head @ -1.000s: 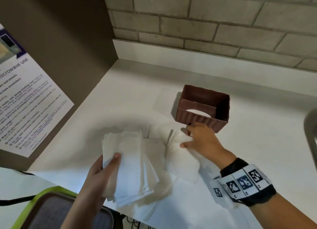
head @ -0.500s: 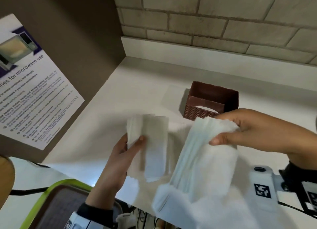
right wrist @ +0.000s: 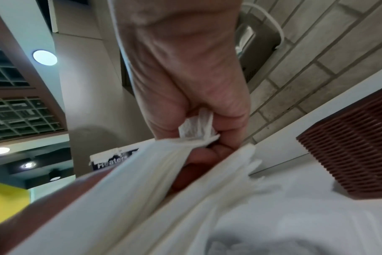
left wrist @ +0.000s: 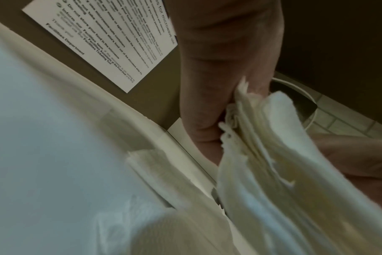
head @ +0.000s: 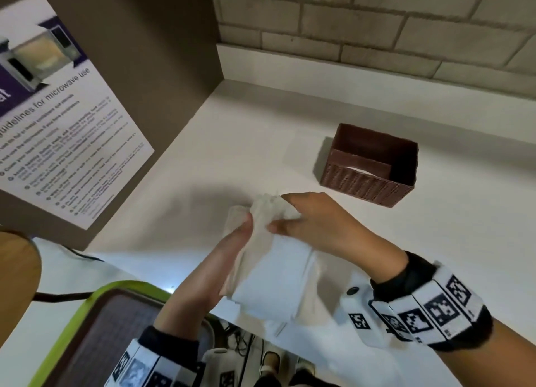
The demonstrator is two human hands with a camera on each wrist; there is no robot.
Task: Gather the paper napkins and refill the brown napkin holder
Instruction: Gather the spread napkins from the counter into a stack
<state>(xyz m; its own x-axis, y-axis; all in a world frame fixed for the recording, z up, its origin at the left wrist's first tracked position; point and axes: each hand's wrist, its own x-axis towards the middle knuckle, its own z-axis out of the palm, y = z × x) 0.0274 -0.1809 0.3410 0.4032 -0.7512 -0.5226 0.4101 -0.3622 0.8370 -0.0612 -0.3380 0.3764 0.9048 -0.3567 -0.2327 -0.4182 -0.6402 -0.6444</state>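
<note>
A stack of white paper napkins (head: 272, 267) is held upright above the near edge of the white counter (head: 290, 119), between both hands. My left hand (head: 232, 247) grips its left side, thumb on the front. My right hand (head: 307, 221) pinches the top of the stack from the right; its curled fingers hold napkin edges (right wrist: 199, 131). The layered napkin edges (left wrist: 262, 138) fill the left wrist view beside my left thumb (left wrist: 207, 103). The brown ribbed napkin holder (head: 374, 166) stands on the counter beyond my right hand, open at the top, something white showing inside it.
A brown side panel carries a microwave-use notice (head: 58, 119) on the left. A brick wall (head: 377, 32) backs the counter. One flat napkin (head: 290, 148) lies left of the holder. A green-rimmed tray (head: 95, 328) sits below the counter edge at lower left.
The two separate napkin stacks have been brought together into one between my hands. My right hand moved left and down to meet the left hand.
</note>
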